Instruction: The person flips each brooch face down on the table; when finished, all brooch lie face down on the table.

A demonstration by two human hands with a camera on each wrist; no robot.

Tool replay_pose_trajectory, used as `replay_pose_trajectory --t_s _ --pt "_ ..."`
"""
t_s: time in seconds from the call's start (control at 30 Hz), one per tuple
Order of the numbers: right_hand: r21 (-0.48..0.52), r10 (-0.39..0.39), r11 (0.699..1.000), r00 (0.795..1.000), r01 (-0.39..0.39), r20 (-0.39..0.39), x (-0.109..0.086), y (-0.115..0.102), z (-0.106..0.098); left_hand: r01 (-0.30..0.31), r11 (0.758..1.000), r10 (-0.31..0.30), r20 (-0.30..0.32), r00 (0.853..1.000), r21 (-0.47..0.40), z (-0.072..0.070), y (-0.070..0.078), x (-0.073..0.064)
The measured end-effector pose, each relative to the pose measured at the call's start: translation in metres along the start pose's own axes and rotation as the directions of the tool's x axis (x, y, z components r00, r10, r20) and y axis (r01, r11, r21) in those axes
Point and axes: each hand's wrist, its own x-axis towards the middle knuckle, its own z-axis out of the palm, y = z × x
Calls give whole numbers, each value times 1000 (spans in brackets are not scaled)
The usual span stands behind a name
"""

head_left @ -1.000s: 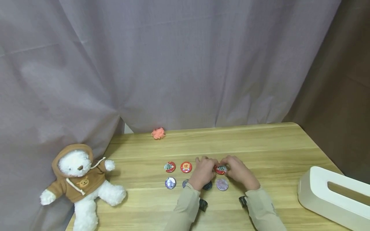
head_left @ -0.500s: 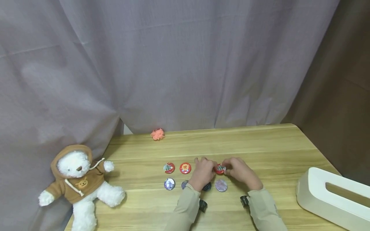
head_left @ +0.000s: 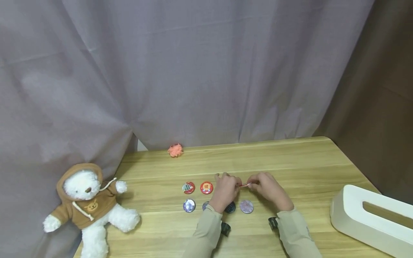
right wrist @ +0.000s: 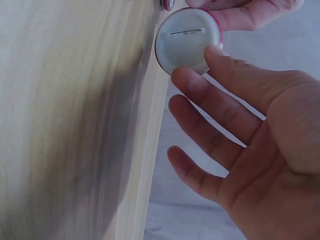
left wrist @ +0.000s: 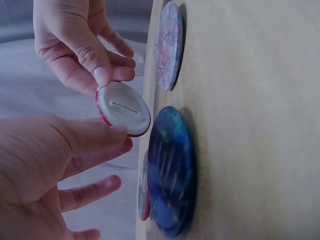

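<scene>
Raised off the table and tipped on edge, a round pin badge (left wrist: 125, 112) with a red rim is held between both hands. Its pale back and thin metal pin show in both wrist views. My left hand (head_left: 225, 191) pinches one side with the thumb on the back. From the opposite side, my right hand (head_left: 268, 189) pinches the rim between thumb and index finger, its other fingers spread loosely in the right wrist view. Below the hands lie a dark blue badge (head_left: 230, 207) and a pinkish-purple badge (head_left: 246, 206). Another purple badge (head_left: 205, 205) is partly hidden by my left wrist.
Left of the hands lie a red badge with a tree (head_left: 188, 187), a red-and-gold badge (head_left: 207, 187) and a blue-purple badge (head_left: 189, 205). A teddy bear (head_left: 93, 204) sits at left, a coral tuft (head_left: 175, 150) at the back edge, a white slotted box (head_left: 364, 218) at right.
The red badge was lying face up between my fingers; now it is lifted and tipped on edge, its back toward me. Both hands stay nearly in place.
</scene>
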Motion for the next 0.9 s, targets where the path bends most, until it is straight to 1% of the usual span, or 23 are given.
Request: replay_pose_trajectory --t_s 0.13,0.3,0.47,0.63,0.9 --pt "-8 8 1000 1000 -8 -20 1 -1 -1 17 1000 -17 -26 1000 -3 -4 1 0" --pt "9 10 1000 1000 -10 -14 1 -3 -3 19 1000 -20 -51 998 -17 -6 0 1" --pt "16 32 999 999 -32 11 1 -5 -4 16 998 -19 -52 998 -58 -7 1 1" --pt "31 44 998 999 -45 30 0 -4 -4 11 997 -14 -43 999 -79 -5 1 0" --pt "7 38 999 999 -39 25 -1 -2 -1 -14 998 10 -50 999 -69 -2 0 -1"
